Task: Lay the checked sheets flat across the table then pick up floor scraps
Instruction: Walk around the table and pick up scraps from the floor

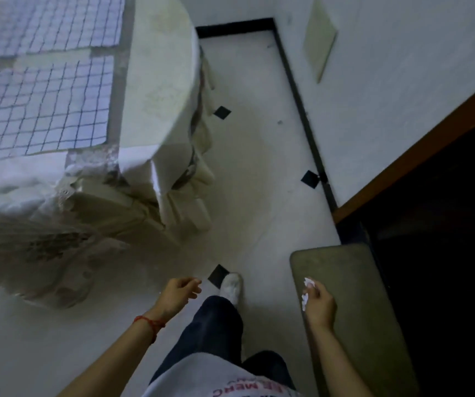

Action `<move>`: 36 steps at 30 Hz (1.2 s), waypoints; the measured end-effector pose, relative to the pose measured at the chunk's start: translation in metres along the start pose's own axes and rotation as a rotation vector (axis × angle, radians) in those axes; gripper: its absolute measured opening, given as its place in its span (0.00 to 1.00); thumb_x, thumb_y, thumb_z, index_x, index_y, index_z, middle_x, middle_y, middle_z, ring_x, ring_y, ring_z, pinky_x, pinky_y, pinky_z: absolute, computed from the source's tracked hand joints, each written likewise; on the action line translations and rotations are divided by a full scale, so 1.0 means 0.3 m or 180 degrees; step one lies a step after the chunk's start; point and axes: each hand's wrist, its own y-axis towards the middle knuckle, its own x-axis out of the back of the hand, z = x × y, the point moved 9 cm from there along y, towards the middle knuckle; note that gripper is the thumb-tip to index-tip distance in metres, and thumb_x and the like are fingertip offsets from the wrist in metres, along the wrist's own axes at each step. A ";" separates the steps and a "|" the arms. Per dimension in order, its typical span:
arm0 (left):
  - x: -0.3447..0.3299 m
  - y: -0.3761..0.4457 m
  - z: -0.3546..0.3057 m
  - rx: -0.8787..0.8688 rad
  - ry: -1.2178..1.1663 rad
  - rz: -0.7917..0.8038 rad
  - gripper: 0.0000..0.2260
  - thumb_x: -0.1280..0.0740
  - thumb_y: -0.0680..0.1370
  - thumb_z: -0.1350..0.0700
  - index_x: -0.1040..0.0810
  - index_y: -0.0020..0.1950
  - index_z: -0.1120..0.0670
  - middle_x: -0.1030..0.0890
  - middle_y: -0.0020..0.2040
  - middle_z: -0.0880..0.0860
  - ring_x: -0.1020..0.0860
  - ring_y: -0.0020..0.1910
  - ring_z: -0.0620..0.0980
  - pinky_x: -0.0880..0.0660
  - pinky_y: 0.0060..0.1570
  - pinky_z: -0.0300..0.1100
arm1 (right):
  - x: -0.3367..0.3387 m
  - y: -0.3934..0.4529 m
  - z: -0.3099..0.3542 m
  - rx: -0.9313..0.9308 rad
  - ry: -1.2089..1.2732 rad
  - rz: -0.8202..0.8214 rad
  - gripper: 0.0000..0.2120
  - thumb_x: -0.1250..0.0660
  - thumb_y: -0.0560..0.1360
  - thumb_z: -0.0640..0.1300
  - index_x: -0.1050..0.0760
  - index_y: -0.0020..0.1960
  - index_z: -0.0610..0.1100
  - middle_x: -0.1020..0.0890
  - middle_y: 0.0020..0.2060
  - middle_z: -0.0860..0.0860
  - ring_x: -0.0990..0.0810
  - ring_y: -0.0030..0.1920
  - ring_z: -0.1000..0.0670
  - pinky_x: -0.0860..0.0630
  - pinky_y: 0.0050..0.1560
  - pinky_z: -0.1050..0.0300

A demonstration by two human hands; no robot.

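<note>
Our shirt (216,379) shows partial red letters, "MERC". Two checked sheets (38,107) lie flat on the worktop (156,81). Our right hand (318,303) has its fingers closed around white scraps (306,290); our left hand (177,293) has loosely curled, empty fingers.

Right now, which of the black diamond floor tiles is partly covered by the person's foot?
The black diamond tile nearest the person, between the left hand and the white-socked foot, whose toe overlaps its corner. The other two, by the draped table and the baseboard, lie uncovered.
</note>
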 end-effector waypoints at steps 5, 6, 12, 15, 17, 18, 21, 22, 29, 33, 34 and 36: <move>-0.027 0.160 -0.199 -0.0043 0.0082 0.0081 0.13 0.43 0.80 0.57 0.24 0.56 0.62 0.21 0.44 0.55 0.23 0.43 0.51 0.27 0.41 0.39 | 0.035 0.208 0.161 -0.0006 0.0016 -0.0083 0.13 0.41 0.77 0.36 0.24 0.58 0.34 0.19 0.55 0.39 0.22 0.49 0.44 0.26 0.43 0.70; -0.037 0.200 -0.252 -0.0070 0.0121 0.0113 0.13 0.43 0.80 0.57 0.24 0.57 0.62 0.21 0.45 0.55 0.23 0.43 0.52 0.27 0.41 0.39 | 0.031 0.257 0.200 0.0004 0.0000 -0.0060 0.12 0.41 0.77 0.36 0.24 0.57 0.34 0.19 0.53 0.40 0.22 0.45 0.47 0.28 0.35 0.77; -0.064 0.493 -0.709 -0.0249 0.0335 0.0260 0.12 0.42 0.80 0.57 0.23 0.54 0.60 0.22 0.41 0.52 0.24 0.42 0.51 0.29 0.36 0.35 | 0.033 0.564 0.485 -0.0103 -0.0145 0.0118 0.11 0.40 0.77 0.35 0.23 0.56 0.35 0.19 0.44 0.41 0.24 0.39 0.49 0.31 0.27 0.79; -0.061 0.621 -0.948 -0.0421 0.0377 0.0297 0.12 0.42 0.80 0.57 0.23 0.53 0.62 0.22 0.42 0.55 0.24 0.40 0.50 0.29 0.38 0.37 | 0.051 0.701 0.598 -0.0139 -0.0236 0.0121 0.10 0.39 0.77 0.36 0.23 0.54 0.36 0.21 0.35 0.44 0.26 0.33 0.52 0.29 0.27 0.70; -0.054 0.695 -1.079 -0.0486 0.0410 0.0319 0.11 0.41 0.79 0.56 0.22 0.50 0.60 0.21 0.42 0.54 0.23 0.39 0.50 0.28 0.44 0.41 | 0.064 0.787 0.648 -0.0168 -0.0353 0.0120 0.10 0.39 0.77 0.37 0.23 0.55 0.36 0.21 0.36 0.45 0.26 0.33 0.52 0.30 0.31 0.64; -0.050 0.735 -1.137 -0.0517 0.0436 0.0323 0.11 0.41 0.79 0.56 0.22 0.48 0.59 0.21 0.42 0.54 0.23 0.40 0.50 0.28 0.45 0.41 | 0.070 0.829 0.674 -0.0190 -0.0424 0.0114 0.10 0.39 0.77 0.38 0.23 0.55 0.36 0.22 0.36 0.45 0.25 0.35 0.50 0.31 0.32 0.64; -0.033 0.855 -1.286 -0.0545 0.0439 0.0337 0.12 0.41 0.79 0.56 0.22 0.52 0.63 0.21 0.44 0.55 0.23 0.42 0.52 0.29 0.41 0.39 | 0.079 0.958 0.754 -0.0232 -0.0596 0.0067 0.11 0.39 0.77 0.39 0.23 0.55 0.36 0.22 0.41 0.42 0.23 0.43 0.45 0.30 0.34 0.63; -0.025 0.898 -1.328 -0.0526 0.0416 0.0327 0.12 0.41 0.79 0.56 0.22 0.52 0.62 0.21 0.44 0.56 0.23 0.42 0.52 0.29 0.41 0.39 | 0.073 1.007 0.784 -0.0236 -0.0610 0.0064 0.10 0.39 0.77 0.38 0.22 0.54 0.36 0.21 0.42 0.42 0.23 0.44 0.44 0.29 0.36 0.62; 0.142 1.197 -1.550 -0.0062 -0.0103 -0.0125 0.11 0.41 0.79 0.59 0.22 0.52 0.63 0.22 0.39 0.55 0.26 0.34 0.47 0.31 0.33 0.36 | -0.075 1.428 1.119 0.0005 -0.1116 0.0424 0.08 0.39 0.77 0.40 0.26 0.40 0.40 0.23 0.33 0.48 0.25 0.35 0.49 0.33 0.31 0.63; 0.257 1.329 -1.655 0.0140 -0.0280 -0.0356 0.11 0.40 0.79 0.57 0.22 0.48 0.61 0.22 0.41 0.56 0.24 0.40 0.51 0.31 0.36 0.38 | -0.206 1.683 1.397 0.0155 -0.1168 0.0680 0.07 0.38 0.77 0.40 0.26 0.40 0.42 0.22 0.36 0.44 0.25 0.36 0.47 0.32 0.30 0.62; 0.285 1.365 -1.674 0.0201 -0.0389 -0.0423 0.10 0.40 0.79 0.57 0.22 0.48 0.61 0.22 0.41 0.56 0.24 0.40 0.52 0.31 0.36 0.39 | -0.243 1.745 1.476 0.0219 -0.1208 0.0718 0.08 0.38 0.77 0.40 0.26 0.39 0.41 0.23 0.34 0.44 0.25 0.35 0.47 0.32 0.29 0.63; 0.333 1.422 -1.698 0.0370 -0.0624 -0.0541 0.09 0.40 0.79 0.58 0.22 0.48 0.61 0.23 0.40 0.56 0.24 0.42 0.54 0.31 0.36 0.39 | -0.319 1.854 1.620 0.0334 -0.1279 0.0763 0.09 0.38 0.76 0.40 0.26 0.38 0.41 0.23 0.33 0.44 0.25 0.34 0.46 0.32 0.27 0.66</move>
